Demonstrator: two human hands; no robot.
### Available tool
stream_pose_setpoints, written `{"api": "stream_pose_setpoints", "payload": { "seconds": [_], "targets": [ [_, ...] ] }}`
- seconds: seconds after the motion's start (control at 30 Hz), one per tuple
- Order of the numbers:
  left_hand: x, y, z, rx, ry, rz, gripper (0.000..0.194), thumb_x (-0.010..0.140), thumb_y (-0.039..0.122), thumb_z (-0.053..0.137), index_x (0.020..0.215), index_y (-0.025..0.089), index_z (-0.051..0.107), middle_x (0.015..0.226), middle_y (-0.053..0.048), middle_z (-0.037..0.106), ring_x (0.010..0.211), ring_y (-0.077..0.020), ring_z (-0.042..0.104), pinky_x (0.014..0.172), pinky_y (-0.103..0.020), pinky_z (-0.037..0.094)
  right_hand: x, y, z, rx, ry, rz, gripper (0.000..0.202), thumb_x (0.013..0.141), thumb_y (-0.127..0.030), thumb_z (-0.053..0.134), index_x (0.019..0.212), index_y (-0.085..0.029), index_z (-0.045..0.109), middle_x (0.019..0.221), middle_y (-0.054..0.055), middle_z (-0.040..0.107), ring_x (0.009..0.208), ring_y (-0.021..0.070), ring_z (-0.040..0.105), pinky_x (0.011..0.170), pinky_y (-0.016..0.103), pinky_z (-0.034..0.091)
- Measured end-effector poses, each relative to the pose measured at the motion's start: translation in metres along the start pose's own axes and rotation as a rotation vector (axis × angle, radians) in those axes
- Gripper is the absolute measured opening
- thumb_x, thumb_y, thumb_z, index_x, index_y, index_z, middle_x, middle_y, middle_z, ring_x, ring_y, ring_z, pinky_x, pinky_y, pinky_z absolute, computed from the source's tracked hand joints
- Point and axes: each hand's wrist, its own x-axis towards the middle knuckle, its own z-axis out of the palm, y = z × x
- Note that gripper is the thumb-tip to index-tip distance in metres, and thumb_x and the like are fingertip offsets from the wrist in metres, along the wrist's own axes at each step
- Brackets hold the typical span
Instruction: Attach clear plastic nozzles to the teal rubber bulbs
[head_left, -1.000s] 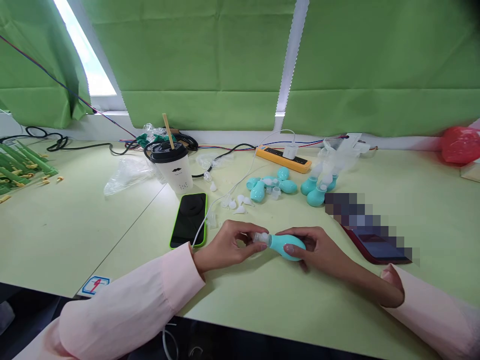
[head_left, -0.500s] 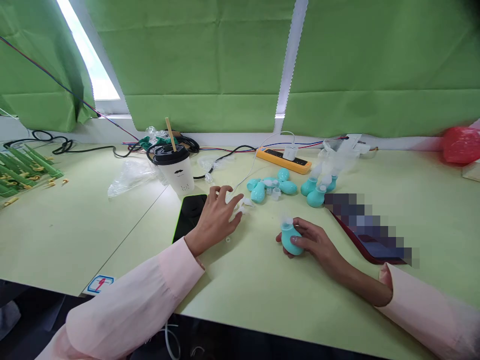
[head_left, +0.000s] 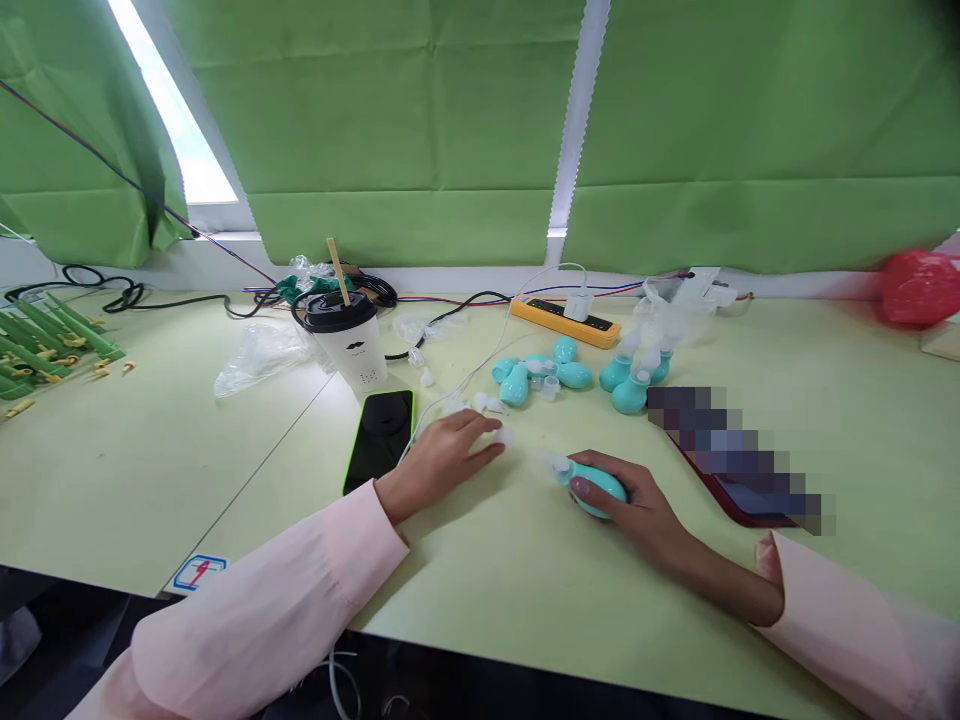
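Observation:
My right hand (head_left: 637, 500) is wrapped round a turquoise squeeze bulb (head_left: 600, 487), which is tilted with its neck to the left. A translucent white piece (head_left: 559, 466) sits at that neck. To the left, my left hand (head_left: 450, 452) pinches a small translucent white part (head_left: 506, 436) between thumb and fingers, apart from the bulb. Small white parts (head_left: 489, 403) lie just beyond its fingers. Loose turquoise bulbs (head_left: 514, 384) and a clear ring-like piece (head_left: 550, 388) lie behind. Farther right, a few turquoise bulbs (head_left: 630, 393) stand upright with translucent tops.
A phone with a green edge (head_left: 381, 440) lies beside my left hand, a paper cup (head_left: 360, 350) behind it. An orange power strip (head_left: 562, 320) is at the back. A dark-red-edged device (head_left: 720, 470) lies right. Green stalk-like pieces (head_left: 52, 335) lie far left.
My left hand has come down and right from the small white parts, its fingers closing on one. My right hand has tipped the upright bulb over toward the left.

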Motion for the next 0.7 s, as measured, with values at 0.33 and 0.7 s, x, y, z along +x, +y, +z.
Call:
{"api": "stream_pose_setpoints", "payload": {
  "seconds": [0.33, 0.7],
  "targets": [
    [-0.004, 0.017, -0.003, -0.794, -0.110, -0.313, 0.021, 0.063, 0.021, 0.063, 0.080, 0.009, 0.063, 0.076, -0.006, 0.062, 0.069, -0.0123, 0.056, 0.063, -0.022, 0.050, 0.001, -0.001, -0.006, -0.320, 0.054, -0.232, 0.018, 0.072, -0.032, 0.055, 0.085, -0.020, 0.059, 0.079, 0.001, 0.064, 0.070, 0.0152, 0.057, 0.064, 0.025, 0.044],
    [0.000, 0.011, -0.006, -0.989, -0.411, -0.397, 0.020, 0.067, 0.021, 0.060, 0.082, 0.009, 0.063, 0.067, -0.002, 0.056, 0.054, -0.0072, 0.050, 0.053, -0.020, 0.043, -0.002, 0.006, -0.006, -0.479, 0.013, -0.441, 0.022, 0.076, -0.029, 0.052, 0.095, -0.020, 0.054, 0.074, 0.003, 0.060, 0.064, 0.0136, 0.055, 0.059, 0.026, 0.044]
  ]
}}
